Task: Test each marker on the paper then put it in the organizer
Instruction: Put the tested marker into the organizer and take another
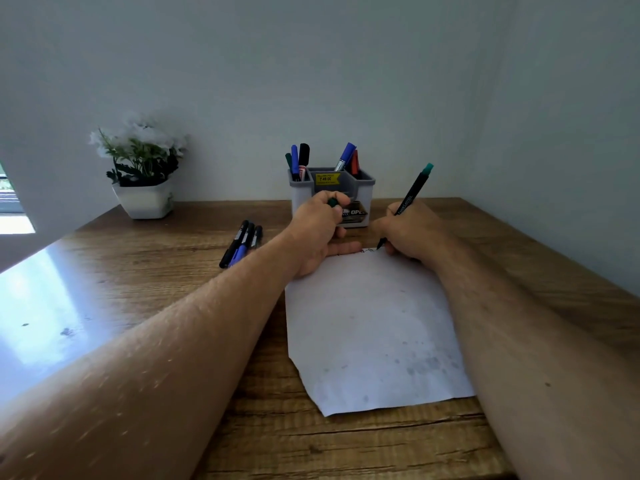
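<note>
organizer (360, 195) behind paper (374, 327), loose markers (242, 244) left, plant (142, 168) far left

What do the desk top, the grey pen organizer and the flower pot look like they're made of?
The brown desk top looks like wood or wood-grain laminate with a glossy finish: grain lines and window glare. The grey and white pen organizer looks like moulded matte plastic. The white square flower pot looks smooth, either ceramic or plastic.

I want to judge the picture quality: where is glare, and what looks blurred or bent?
Head view: strong window glare whitens the table at left; the forearms near the lens are blurred and stretched by the wide angle; the right hand with its marker on the paper is fairly sharp; the organizer label is partly unreadable.
</note>
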Motion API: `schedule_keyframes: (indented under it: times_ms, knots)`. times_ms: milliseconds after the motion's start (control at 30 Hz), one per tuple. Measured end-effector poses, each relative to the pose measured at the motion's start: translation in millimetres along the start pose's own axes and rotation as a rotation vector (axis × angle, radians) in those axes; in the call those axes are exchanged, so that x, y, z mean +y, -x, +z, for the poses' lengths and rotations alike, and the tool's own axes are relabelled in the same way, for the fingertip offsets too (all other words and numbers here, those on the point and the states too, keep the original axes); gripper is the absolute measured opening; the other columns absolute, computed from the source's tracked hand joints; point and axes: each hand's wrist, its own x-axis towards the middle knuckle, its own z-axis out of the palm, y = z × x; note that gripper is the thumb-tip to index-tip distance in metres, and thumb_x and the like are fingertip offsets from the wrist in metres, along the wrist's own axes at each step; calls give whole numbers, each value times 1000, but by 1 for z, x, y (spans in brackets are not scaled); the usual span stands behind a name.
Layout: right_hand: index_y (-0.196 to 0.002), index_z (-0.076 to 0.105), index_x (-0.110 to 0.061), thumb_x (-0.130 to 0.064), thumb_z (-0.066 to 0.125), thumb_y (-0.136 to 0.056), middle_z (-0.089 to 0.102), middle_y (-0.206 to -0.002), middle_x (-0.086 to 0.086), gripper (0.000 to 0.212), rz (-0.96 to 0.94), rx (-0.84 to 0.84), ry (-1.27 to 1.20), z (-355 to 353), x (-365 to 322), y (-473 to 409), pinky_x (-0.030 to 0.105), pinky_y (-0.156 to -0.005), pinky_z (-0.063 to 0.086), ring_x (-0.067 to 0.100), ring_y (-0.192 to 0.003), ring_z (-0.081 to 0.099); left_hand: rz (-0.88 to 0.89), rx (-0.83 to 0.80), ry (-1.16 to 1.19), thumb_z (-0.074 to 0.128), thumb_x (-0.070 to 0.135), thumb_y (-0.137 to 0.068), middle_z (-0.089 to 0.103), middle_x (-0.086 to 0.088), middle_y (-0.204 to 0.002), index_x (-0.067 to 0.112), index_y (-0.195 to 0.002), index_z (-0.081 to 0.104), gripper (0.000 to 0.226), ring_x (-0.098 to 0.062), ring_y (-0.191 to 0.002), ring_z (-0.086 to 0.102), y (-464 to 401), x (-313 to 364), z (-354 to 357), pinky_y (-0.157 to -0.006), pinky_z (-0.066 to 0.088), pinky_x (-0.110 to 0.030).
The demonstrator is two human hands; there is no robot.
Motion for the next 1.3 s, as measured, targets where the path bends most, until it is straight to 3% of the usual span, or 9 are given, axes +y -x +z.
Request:
schedule_keyframes:
  times_ms: [200,300,433,533,600,700,800,1000,1300]
  knots:
    - [-59,49,-18,-22,64,-76,55,-57,3,23,33,24,-89,-2,-1,0,28,-50,36,16,-52,49,-19,-14,32,35,9,-106,57,-14,-124,16,-112,64,31,-16,-80,50,-1,0,-1,-79,61,-49]
    - [-55,48,-18,-16,62,-75,52,-52,1,24,22,83,-270,-2,-10,-3,24,-46,35,9,-41,47,16,-5,40,34,6,-105,58,-9,-103,12,-121,63,34,-13,-72,48,-4,1,-3,-79,61,-41]
    - [-56,51,-21,-17,60,-76,57,-50,0,22,-18,16,-409,3,-25,-2,26,-49,38,15,-48,50,106,32,-62,34,3,-103,49,-2,-78,11,-128,59,36,-10,-65,44,-7,6,-10,-61,47,-24]
    - [-69,49,-18,-12,59,-86,62,-56,4,21,-42,-27,-508,7,-27,1,21,-40,32,11,-39,44,130,41,-101,36,0,-101,52,-3,-78,14,-126,56,35,-12,-66,44,-8,7,-14,-58,41,-25]
    - [-75,53,-15,-11,60,-89,68,-67,8,17,-70,-25,-571,8,-28,2,21,-39,36,14,-43,50,146,38,-101,37,-1,-101,53,-4,-77,12,-125,54,33,-13,-65,44,-8,7,-15,-58,40,-26]
    - [-86,61,-12,-12,63,-92,74,-83,12,7,-58,-40,-697,7,-28,2,26,-46,51,20,-62,69,149,-15,-114,37,0,-101,53,-5,-80,14,-113,58,28,-14,-68,44,-5,6,-15,-60,40,-27]
    - [-89,61,-9,-10,62,-94,75,-90,16,5,-28,-59,-812,7,-28,1,30,-58,59,28,-81,75,157,-32,-162,38,1,-101,56,-5,-86,17,-106,60,28,-13,-71,45,-5,5,-15,-61,41,-28]
    - [-90,63,-10,-10,61,-94,75,-92,16,5,-15,-90,-725,7,-29,3,33,-65,62,27,-84,75,191,-23,-244,39,4,-102,59,-6,-97,24,-98,61,30,-18,-83,49,-6,3,-14,-70,42,-33]
    - [-89,65,-10,-11,63,-93,76,-90,16,5,-18,-109,-713,7,-27,1,37,-70,62,28,-85,75,202,-10,-290,41,7,-102,63,-8,-108,22,-109,60,25,-20,-90,54,-7,3,-14,-75,47,-38]
